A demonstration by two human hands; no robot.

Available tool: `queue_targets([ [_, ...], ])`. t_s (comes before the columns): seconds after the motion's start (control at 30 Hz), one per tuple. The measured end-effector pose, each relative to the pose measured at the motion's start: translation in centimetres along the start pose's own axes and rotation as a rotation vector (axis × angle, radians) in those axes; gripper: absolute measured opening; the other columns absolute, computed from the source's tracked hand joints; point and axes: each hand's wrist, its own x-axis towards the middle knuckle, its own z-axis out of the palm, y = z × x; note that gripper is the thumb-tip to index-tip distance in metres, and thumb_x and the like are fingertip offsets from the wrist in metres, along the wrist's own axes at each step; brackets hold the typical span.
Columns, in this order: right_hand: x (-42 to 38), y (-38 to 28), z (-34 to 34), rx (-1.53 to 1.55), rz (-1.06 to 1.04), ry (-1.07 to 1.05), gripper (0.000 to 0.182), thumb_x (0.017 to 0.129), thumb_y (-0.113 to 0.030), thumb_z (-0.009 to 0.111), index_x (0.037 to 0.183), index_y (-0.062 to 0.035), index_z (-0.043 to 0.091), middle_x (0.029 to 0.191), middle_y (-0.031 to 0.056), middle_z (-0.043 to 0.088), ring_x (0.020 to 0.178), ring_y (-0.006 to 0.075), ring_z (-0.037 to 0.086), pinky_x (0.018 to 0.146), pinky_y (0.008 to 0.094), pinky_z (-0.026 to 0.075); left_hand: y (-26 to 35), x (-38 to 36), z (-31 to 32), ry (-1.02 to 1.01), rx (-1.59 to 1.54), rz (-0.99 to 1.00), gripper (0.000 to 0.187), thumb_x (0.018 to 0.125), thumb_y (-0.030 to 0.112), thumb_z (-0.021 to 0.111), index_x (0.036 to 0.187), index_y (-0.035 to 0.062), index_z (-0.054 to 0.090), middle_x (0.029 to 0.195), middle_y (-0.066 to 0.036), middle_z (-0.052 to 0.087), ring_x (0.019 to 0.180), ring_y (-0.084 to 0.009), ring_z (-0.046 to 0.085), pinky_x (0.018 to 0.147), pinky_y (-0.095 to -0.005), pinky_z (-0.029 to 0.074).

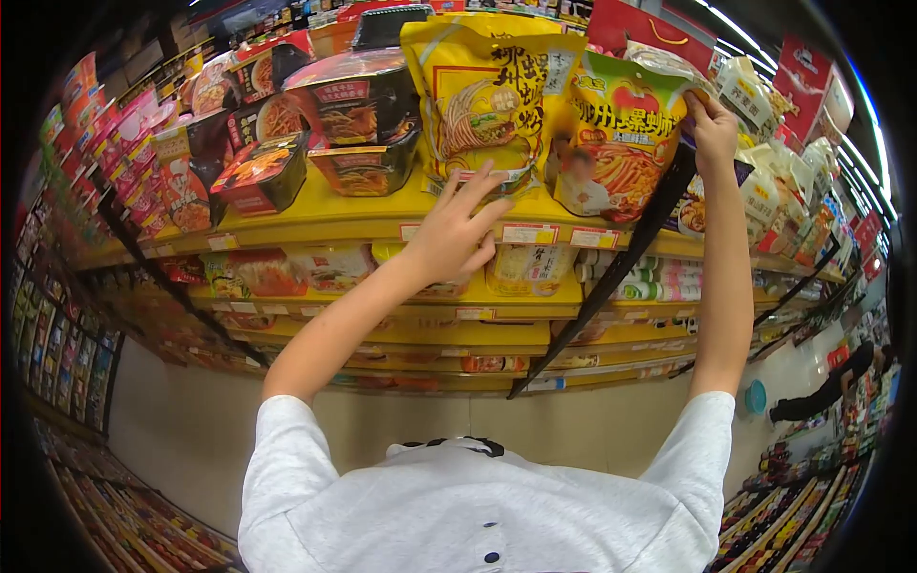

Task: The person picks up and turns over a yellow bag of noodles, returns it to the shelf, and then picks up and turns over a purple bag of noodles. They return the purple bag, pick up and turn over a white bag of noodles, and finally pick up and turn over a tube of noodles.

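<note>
Upper centre: noodle bags (487, 110) stand on the upper shelf (358, 212), right of noodle tubs (355, 110). Packets (530, 267) occupy the lower shelf (396, 310), directly beneath.

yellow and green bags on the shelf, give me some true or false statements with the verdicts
1. The right hand grips the green bag at an upper corner. True.
2. The left hand is closed in a fist. False: its fingers are spread at the lower part of the yellow bag.
3. The yellow bag and green bag are side by side. True.
4. The price tags hang above both bags. False: they run along the shelf edge below them.
</note>
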Motion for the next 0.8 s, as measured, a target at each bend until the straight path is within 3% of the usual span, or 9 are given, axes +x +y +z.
queue_targets([
  [0.17, 1.8, -0.5, 1.4, -0.044, -0.111, 0.153, 0.022, 0.090, -0.018, 0.064, 0.106, -0.0036, 0.068, 0.092, 0.0015, 0.067, 0.074, 0.0075, 0.059, 0.062, 0.0228, 0.047, -0.2, 1.0, 0.8, -0.030, 0.237, -0.146, 0.055, 0.074, 0.011, 0.059, 0.128, 0.0116, 0.047, 0.145, -0.018, 0.030, 0.139, -0.0372, 0.024, 0.107, -0.0593, 0.024],
  [0.5, 6.8, -6.0, 3.4, 0.131, -0.213, 0.419, 0.020, 0.085, -0.012, 0.068, 0.100, 0.0007, 0.070, 0.089, 0.0060, 0.069, 0.076, 0.0095, 0.060, 0.069, 0.0216, 0.048, -0.7, 2.0, 1.4, 0.052, 0.271, -0.183, 0.059, 0.075, 0.013, 0.059, 0.133, 0.0130, 0.044, 0.144, -0.019, 0.030, 0.134, -0.0369, 0.031, 0.104, -0.0545, 0.030],
  [0.57, 9.0, -7.6, 1.7, -0.121, -0.331, 0.485, 0.028, 0.084, -0.013, 0.070, 0.107, 0.0011, 0.067, 0.093, 0.0062, 0.069, 0.074, 0.0104, 0.060, 0.065, 0.0229, 0.048, -0.8, 1.9, 1.5, 0.061, 0.261, -0.202, 0.058, 0.075, 0.013, 0.059, 0.131, 0.0118, 0.045, 0.144, -0.018, 0.031, 0.134, -0.0368, 0.031, 0.104, -0.0546, 0.029],
  [0.67, 6.2, -13.6, 2.6, 0.027, -0.507, 0.503, 0.027, 0.085, -0.012, 0.068, 0.107, 0.0027, 0.066, 0.094, 0.0067, 0.068, 0.076, 0.0107, 0.061, 0.067, 0.0225, 0.048, -0.8, 1.7, 1.1, 0.049, 0.212, -0.240, 0.058, 0.076, 0.014, 0.061, 0.131, 0.0098, 0.045, 0.143, -0.018, 0.032, 0.134, -0.0360, 0.032, 0.104, -0.0536, 0.030],
  [0.8, 2.3, -17.1, 2.0, 0.097, -0.558, 0.430, 0.021, 0.085, -0.011, 0.066, 0.102, 0.0013, 0.069, 0.087, 0.0050, 0.070, 0.071, 0.0078, 0.060, 0.063, 0.0205, 0.046, -1.7, 1.5, 1.4, 0.074, 0.177, -0.231, 0.057, 0.078, 0.016, 0.062, 0.131, 0.0078, 0.045, 0.142, -0.018, 0.035, 0.133, -0.0355, 0.033, 0.105, -0.0508, 0.031],
])
